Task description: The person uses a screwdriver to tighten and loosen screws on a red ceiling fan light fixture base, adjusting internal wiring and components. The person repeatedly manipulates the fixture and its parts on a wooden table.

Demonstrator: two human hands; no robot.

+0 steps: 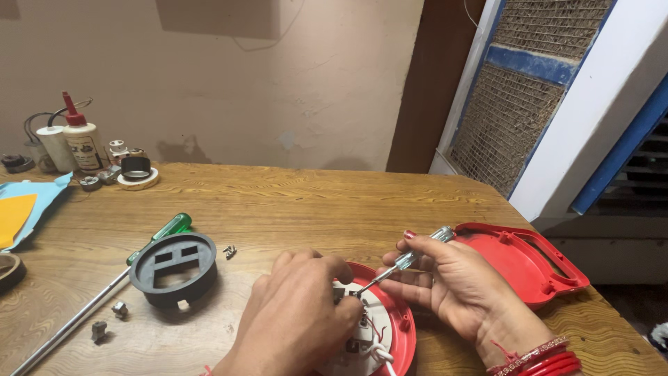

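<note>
Hands at front edge of wooden table (pixel 292 202). Right hand (pixel 456 285) closed around small clear-handled screwdriver (pixel 407 260), tip angled down-left onto white inner plate of red round base (pixel 402 327). Left hand (pixel 299 313) curled, palm down, pressing on same base, fingers at white part beside tip; grip itself hidden. Thin red and white wires on plate. Red cover with handle (pixel 525 261) just right of right hand. Black ring housing (pixel 174 268) left of hands, green-handled long screwdriver (pixel 104 292) behind it, loose metal bits nearby. Glue bottle (pixel 82 143) far left.

Black ring housing (pixel 174 268), green-handled screwdriver (pixel 104 289), glue bottle (pixel 82 139), red cover (pixel 522 261)
</note>
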